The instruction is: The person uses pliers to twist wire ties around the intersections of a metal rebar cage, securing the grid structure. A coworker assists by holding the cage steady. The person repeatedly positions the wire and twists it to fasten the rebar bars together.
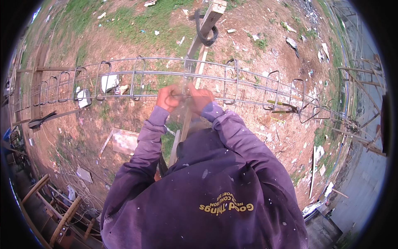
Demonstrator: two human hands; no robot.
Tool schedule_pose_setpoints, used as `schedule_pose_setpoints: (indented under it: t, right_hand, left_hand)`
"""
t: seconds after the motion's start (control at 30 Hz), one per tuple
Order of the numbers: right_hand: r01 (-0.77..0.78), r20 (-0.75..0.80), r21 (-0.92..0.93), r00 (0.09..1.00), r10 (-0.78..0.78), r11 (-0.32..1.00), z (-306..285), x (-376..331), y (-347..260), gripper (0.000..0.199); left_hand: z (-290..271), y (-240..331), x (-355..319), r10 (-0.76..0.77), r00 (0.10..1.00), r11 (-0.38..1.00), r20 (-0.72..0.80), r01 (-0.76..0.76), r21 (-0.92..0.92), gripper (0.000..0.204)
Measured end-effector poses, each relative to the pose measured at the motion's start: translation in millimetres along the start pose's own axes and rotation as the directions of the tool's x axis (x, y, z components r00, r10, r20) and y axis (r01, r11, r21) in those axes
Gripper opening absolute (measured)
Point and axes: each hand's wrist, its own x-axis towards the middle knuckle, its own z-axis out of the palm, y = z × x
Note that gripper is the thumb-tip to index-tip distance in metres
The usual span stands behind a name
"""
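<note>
A long steel rebar cage [157, 74] runs from left to right in front of me, with bent stirrups spaced along its bars. My left hand [168, 97] is closed at the near lower bar, its fingers curled and partly blurred. Close beside it, my right hand [200, 98] is closed at the same bar, fingers pinched inward. Between them stands a stirrup [185, 68], near the wooden support post. Whatever the fingers grip is smeared by motion and cannot be made out. Farther right, cutting pliers [282, 106] with yellow-green handles rest on the cage.
A dark wire coil [208, 36] hangs on the wooden post [212, 16]. Another dark wire bundle [42, 119] lies on a timber at left. White blocks [110, 83] sit beneath the cage. Wooden supports [358, 76] stand at right, and rubbish litters the grassy dirt.
</note>
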Motion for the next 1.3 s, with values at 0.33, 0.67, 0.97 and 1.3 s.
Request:
schedule_pose_setpoints:
  t: [0.33, 0.67, 0.97, 1.3]
  right_hand:
    - [0.152, -0.413, -0.252, 0.876, -0.249, 0.956, 11.5, -6.4, -23.4, 0.038]
    - [-0.158, 0.006, 0.408, 0.985, 0.17, 0.899, 26.2, -42.8, -9.2, 0.035]
    - [-0.213, -0.01, 0.156, 0.976, 0.217, 0.964, 37.5, -49.5, -29.4, 0.046]
    - [0.016, 0.202, -0.454, 0.976, 0.085, 0.891, 44.0, -25.1, -34.6, 0.059]
  left_hand:
    - [-2.4, -1.8, 3.5, -0.003, 0.999, 0.997, -0.039, 0.006, 0.075, 0.023]
    - [-3.4, 6.1, 5.3, 0.064, 0.997, 0.997, -0.039, -0.062, 0.034, 0.027]
    - [-0.4, 1.2, 3.2, 0.045, 0.998, 0.997, -0.051, -0.041, 0.061, 0.029]
    - [5.6, -11.7, 2.7, 0.019, 0.999, 1.0, -0.047, -0.018, 0.024, 0.026]
